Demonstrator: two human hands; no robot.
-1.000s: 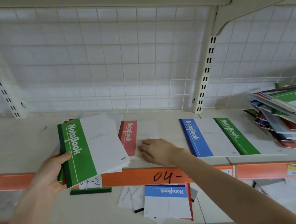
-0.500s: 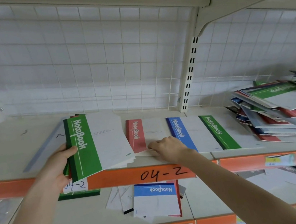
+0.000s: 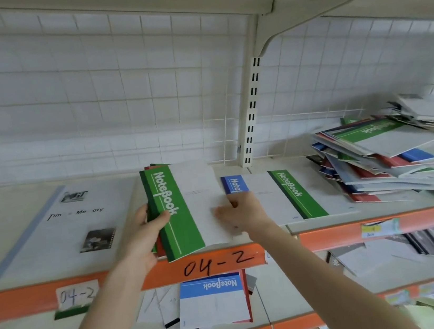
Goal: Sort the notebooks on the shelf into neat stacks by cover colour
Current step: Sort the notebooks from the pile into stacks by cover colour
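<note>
Left hand (image 3: pixel 139 236) clamped on the spine side of a held bundle of notebooks (image 3: pixel 183 210), thumb across the green strip of the top cover, fingers underneath, red edges peeking out below. Bundle tilted over the front edge of the shelf (image 3: pixel 21 297) marked 04-2. Right hand (image 3: pixel 240 211) at the bundle's right edge, fingers curled, touching the white cover; whether gripping it or only pressing, cannot tell. Just beside, flat on the shelf: a blue notebook (image 3: pixel 253 195) and a green notebook (image 3: pixel 300 194). Further right, a jumbled heap of notebooks (image 3: pixel 391 158). Left, a large white book (image 3: pixel 53 227) lying flat.
</note>
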